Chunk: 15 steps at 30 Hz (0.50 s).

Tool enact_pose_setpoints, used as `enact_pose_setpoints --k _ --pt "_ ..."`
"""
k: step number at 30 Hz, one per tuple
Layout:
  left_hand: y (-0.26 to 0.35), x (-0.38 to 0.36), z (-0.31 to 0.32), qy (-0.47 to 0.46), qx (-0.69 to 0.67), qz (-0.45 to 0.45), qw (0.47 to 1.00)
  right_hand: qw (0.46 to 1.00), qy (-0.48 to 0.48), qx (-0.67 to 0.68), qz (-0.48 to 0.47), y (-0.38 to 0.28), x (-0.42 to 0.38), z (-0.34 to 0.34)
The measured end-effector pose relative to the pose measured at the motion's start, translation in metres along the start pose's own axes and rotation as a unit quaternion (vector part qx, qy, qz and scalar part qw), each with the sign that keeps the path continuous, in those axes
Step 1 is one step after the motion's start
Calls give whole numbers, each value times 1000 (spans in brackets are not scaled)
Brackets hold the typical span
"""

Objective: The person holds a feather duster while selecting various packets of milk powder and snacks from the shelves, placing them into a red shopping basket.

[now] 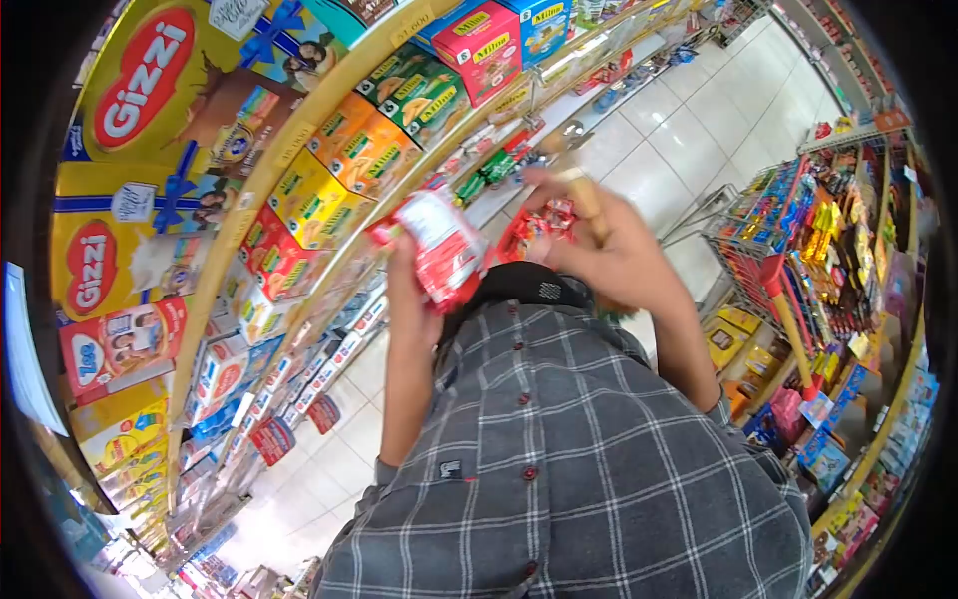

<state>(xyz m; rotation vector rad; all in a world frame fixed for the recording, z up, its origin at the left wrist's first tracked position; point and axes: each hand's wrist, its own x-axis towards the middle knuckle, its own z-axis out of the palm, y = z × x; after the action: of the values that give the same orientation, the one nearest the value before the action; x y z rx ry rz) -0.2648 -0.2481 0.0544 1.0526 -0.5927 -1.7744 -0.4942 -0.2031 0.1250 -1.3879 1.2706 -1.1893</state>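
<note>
A red and white packet [444, 240] is upright in front of the waist, with my left hand [407, 290] closed on its left side. To its right, my right hand [614, 250] is curled beside small red wrapped items [544, 225]; motion blur hides whether its fingers grip them. A tan, stick-like object [584, 200] shows at the right hand's fingers. Just below the hands is the black belt or pouch [534, 285] at the waist of the checked shirt.
Shelves on the left hold yellow Gizzi boxes [140, 80], green and orange Milna boxes [369, 150] and a pink box [479, 50]. A wire basket [748, 270] and racks of colourful packets stand right. White floor tiles [689, 120] lie between.
</note>
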Motion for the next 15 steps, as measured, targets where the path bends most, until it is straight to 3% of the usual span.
enact_pose_setpoints --k 2,4,7,10,13,14,15 --pt "-9 11 20 -40 39 7 998 990 -14 -140 -24 12 0 14" --pt "-11 16 38 -126 84 36 988 974 31 -219 50 26 3 25" --pt "-10 21 41 -133 84 -6 987 970 21 -121 208 60 16 -8" --pt "-11 33 34 -175 98 -31 979 961 59 167 211 119 7 -27" --pt "-21 41 50 -210 219 -61 951 975 71 128 166 127 1 -35" --pt "-35 50 45 -211 216 -107 947 968 55 61 238 113 -1 -41" --pt "-44 56 52 -170 267 -149 937 968 41 34 244 118 -2 -42"
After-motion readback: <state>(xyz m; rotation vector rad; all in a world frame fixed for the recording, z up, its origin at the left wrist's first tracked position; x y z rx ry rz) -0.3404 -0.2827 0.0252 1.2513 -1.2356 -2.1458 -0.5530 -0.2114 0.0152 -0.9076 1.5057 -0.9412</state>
